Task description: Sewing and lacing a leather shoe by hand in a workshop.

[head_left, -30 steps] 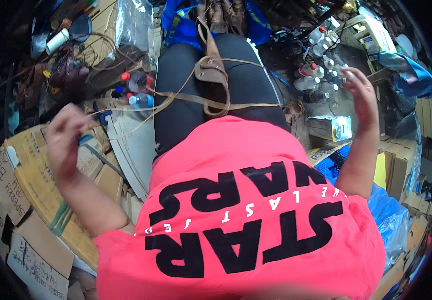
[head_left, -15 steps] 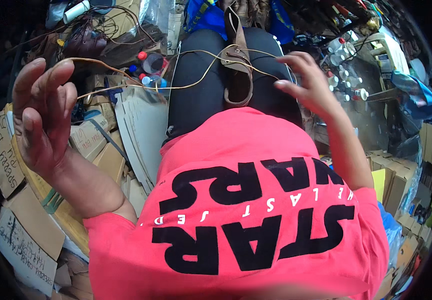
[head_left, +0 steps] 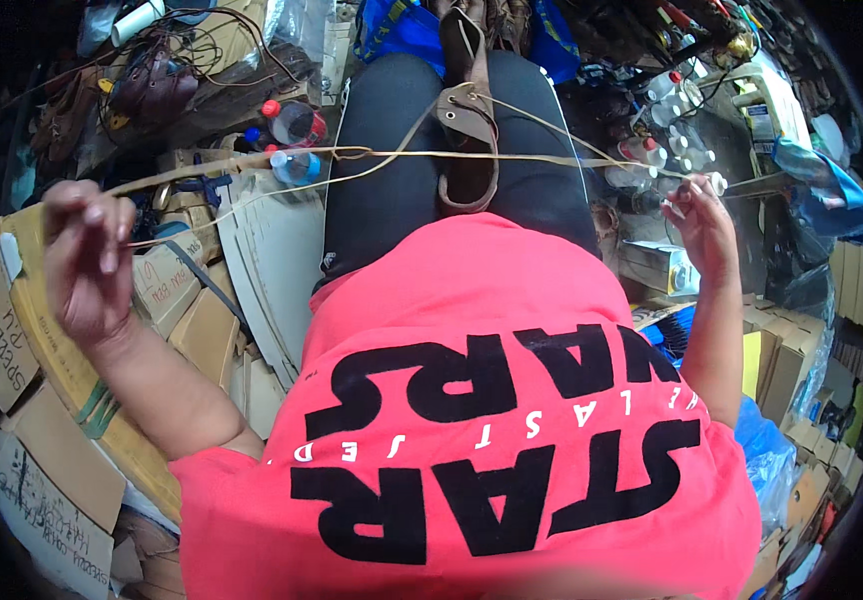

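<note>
A brown leather shoe piece (head_left: 469, 122), probably a shoe upper, sits between my thighs, with metal eyelets in its flap. A tan leather lace (head_left: 422, 154) runs through the eyelets and stretches across my lap in several strands, with a small loop left of the flap. Held out to the left, my left hand (head_left: 90, 265) has its fingers curled around the lace. Far out on the right, my right hand (head_left: 707, 225) pinches the lace between thumb and fingertips. One strand between the hands looks nearly straight.
Bottles with red and blue caps (head_left: 297, 168) stand left of my legs. Several more bottles (head_left: 642, 150) and a white carton (head_left: 660, 267) are on the right. Cardboard boxes (head_left: 67, 440) crowd the left side. Dark cords (head_left: 222, 45) lie tangled at the far left.
My right hand has moved outward to the right and closed on the lace. My left hand has lowered slightly and its fingers have curled. The slack, curving lace is now drawn straighter.
</note>
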Tool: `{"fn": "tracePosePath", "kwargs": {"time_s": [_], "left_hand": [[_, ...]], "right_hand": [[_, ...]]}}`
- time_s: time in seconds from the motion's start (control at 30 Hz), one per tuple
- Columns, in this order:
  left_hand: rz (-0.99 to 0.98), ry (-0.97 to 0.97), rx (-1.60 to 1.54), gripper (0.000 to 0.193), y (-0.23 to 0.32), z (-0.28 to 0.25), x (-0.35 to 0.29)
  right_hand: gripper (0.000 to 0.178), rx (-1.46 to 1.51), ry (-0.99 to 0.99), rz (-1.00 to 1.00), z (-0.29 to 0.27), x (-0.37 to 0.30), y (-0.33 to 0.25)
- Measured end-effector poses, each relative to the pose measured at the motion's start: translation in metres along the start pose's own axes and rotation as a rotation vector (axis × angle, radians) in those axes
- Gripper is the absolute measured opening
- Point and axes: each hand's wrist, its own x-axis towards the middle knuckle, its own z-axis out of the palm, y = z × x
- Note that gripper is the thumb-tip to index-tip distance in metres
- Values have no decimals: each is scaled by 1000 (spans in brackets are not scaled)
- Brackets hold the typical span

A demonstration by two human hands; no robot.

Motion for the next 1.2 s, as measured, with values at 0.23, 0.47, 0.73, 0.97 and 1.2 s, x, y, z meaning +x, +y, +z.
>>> {"fn": "tracePosePath", "kwargs": {"time_s": [0.23, 0.47, 0.73, 0.97, 1.2], "left_hand": [[123, 146, -302, 24, 2, -6, -10], [-25, 242, 153, 23, -13, -31, -11], [-479, 429, 1440, 24, -103, -59, -14], [70, 90, 1003, 15, -139, 73, 63], [193, -366, 1616, 19, -172, 155, 81]], "right_hand": [[14, 488, 405, -172, -48, 12, -11], [17, 252, 253, -145, -96, -7, -31], [33, -583, 889, 340, -116, 4, 18], [28, -905, -103, -592, 96, 74, 11], [20, -1049, -333, -662, 216, 65, -9]]}}
